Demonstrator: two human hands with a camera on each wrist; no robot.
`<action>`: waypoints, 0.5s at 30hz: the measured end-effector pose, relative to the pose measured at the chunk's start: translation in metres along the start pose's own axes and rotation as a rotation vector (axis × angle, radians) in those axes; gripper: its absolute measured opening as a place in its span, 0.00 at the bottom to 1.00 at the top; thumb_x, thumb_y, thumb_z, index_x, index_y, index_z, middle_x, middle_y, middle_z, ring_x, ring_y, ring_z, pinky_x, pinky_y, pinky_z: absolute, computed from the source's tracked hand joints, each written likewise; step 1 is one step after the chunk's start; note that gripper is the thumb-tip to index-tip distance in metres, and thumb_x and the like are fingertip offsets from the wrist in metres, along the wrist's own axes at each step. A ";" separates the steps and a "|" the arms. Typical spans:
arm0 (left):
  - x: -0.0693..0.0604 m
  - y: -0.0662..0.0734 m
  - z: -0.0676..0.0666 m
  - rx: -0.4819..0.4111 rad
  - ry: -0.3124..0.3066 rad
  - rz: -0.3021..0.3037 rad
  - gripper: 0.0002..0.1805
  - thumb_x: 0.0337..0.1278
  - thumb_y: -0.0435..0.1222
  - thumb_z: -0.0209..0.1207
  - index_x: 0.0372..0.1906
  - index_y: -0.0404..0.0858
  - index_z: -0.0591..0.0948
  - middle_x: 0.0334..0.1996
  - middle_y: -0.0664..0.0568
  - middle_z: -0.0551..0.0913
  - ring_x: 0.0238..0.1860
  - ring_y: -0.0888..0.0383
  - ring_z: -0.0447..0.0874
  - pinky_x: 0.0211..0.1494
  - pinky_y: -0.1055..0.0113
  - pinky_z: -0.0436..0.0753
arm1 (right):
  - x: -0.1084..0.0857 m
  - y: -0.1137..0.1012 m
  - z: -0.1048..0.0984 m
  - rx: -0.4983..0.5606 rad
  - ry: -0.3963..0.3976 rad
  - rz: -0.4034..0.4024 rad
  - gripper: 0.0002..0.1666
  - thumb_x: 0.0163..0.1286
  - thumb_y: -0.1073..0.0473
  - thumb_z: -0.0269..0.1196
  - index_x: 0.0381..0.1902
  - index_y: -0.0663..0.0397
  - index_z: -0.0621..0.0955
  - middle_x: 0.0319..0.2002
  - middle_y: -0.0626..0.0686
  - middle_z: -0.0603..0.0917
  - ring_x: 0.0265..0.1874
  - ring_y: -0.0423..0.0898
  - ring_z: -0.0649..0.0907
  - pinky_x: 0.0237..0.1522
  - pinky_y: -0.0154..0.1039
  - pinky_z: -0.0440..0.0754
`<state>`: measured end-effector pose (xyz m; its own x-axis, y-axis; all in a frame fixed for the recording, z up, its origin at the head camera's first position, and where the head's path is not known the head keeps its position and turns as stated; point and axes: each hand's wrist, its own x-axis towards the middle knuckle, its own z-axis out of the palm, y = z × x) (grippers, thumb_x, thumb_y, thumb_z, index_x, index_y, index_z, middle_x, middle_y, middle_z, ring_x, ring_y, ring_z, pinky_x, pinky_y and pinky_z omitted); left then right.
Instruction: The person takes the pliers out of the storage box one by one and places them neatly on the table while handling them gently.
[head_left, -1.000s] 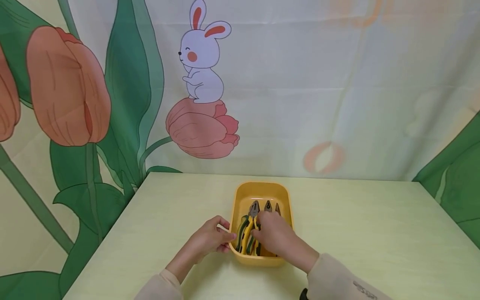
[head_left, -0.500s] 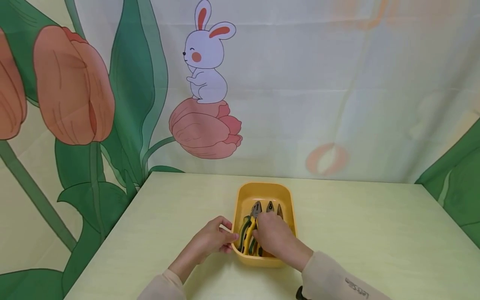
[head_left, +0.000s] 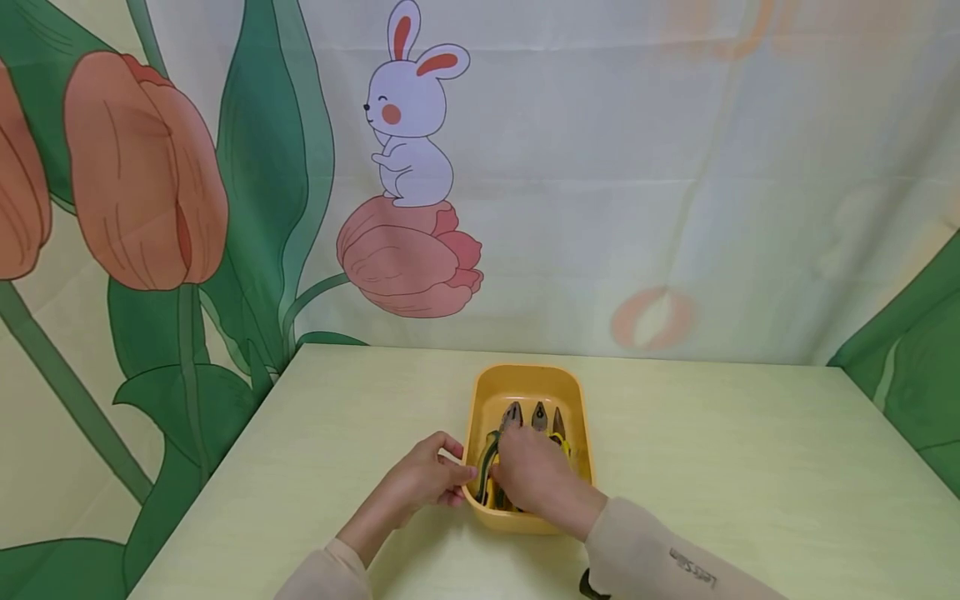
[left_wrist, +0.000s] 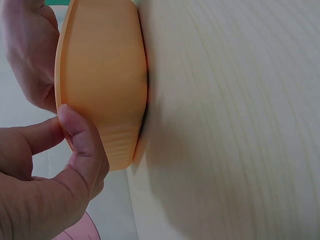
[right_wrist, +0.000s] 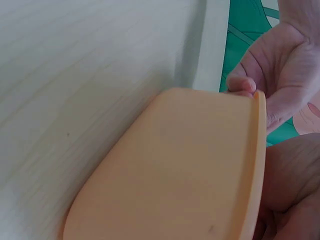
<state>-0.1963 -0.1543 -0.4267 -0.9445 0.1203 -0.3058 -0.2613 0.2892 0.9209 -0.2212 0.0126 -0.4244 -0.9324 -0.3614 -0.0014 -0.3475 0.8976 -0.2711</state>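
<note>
A yellow plastic bin stands on the table with three pliers in it, heads pointing away from me. My left hand pinches the bin's left rim between thumb and fingers, plain in the left wrist view on the bin's wall. Inside the bin, my right hand has its fingers curled down round the handles of the leftmost pliers; its fingertips are hidden. The middle pliers show only their head. Slimmer pliers with a bit of yellow handle lie on the right.
The pale wood-grain table extends on both sides of the bin. Behind it hangs a cloth backdrop printed with tulips and a rabbit.
My right hand has shifted left inside the bin, from the middle pliers to the leftmost ones, uncovering the right pliers' yellow handle. My left hand keeps its hold on the rim.
</note>
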 end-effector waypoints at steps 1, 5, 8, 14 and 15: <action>0.000 0.000 0.000 0.001 -0.001 0.002 0.15 0.67 0.28 0.65 0.50 0.31 0.71 0.31 0.43 0.80 0.24 0.56 0.78 0.29 0.70 0.84 | 0.000 -0.001 0.001 -0.025 0.006 -0.002 0.24 0.70 0.55 0.71 0.49 0.72 0.79 0.28 0.56 0.80 0.15 0.44 0.76 0.15 0.36 0.79; -0.001 0.000 0.000 0.000 -0.007 0.013 0.15 0.67 0.28 0.65 0.50 0.31 0.71 0.31 0.43 0.81 0.23 0.57 0.78 0.29 0.69 0.84 | 0.002 -0.005 0.005 -0.077 0.009 0.021 0.42 0.70 0.51 0.71 0.66 0.78 0.70 0.31 0.60 0.83 0.17 0.46 0.80 0.19 0.41 0.85; -0.001 0.000 0.000 0.001 -0.010 0.015 0.15 0.67 0.28 0.65 0.50 0.31 0.71 0.31 0.43 0.81 0.23 0.57 0.78 0.30 0.69 0.85 | 0.002 -0.007 0.008 -0.062 0.001 0.038 0.46 0.68 0.46 0.72 0.66 0.78 0.69 0.29 0.59 0.82 0.18 0.46 0.80 0.21 0.42 0.86; -0.001 0.000 0.000 0.010 -0.006 0.015 0.16 0.68 0.28 0.65 0.51 0.30 0.71 0.32 0.42 0.81 0.23 0.57 0.78 0.30 0.69 0.85 | 0.000 -0.007 0.010 -0.052 0.026 0.010 0.47 0.64 0.41 0.75 0.59 0.77 0.71 0.21 0.55 0.76 0.14 0.44 0.76 0.16 0.39 0.81; -0.001 0.000 0.000 0.010 -0.005 0.016 0.16 0.68 0.29 0.65 0.51 0.30 0.71 0.32 0.42 0.81 0.23 0.57 0.78 0.30 0.69 0.85 | 0.000 -0.007 0.010 -0.056 0.026 0.009 0.48 0.64 0.40 0.74 0.60 0.77 0.71 0.21 0.55 0.76 0.14 0.44 0.76 0.16 0.38 0.80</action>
<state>-0.1955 -0.1550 -0.4268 -0.9475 0.1299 -0.2922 -0.2440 0.2970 0.9232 -0.2179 0.0033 -0.4324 -0.9373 -0.3478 0.0212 -0.3439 0.9137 -0.2164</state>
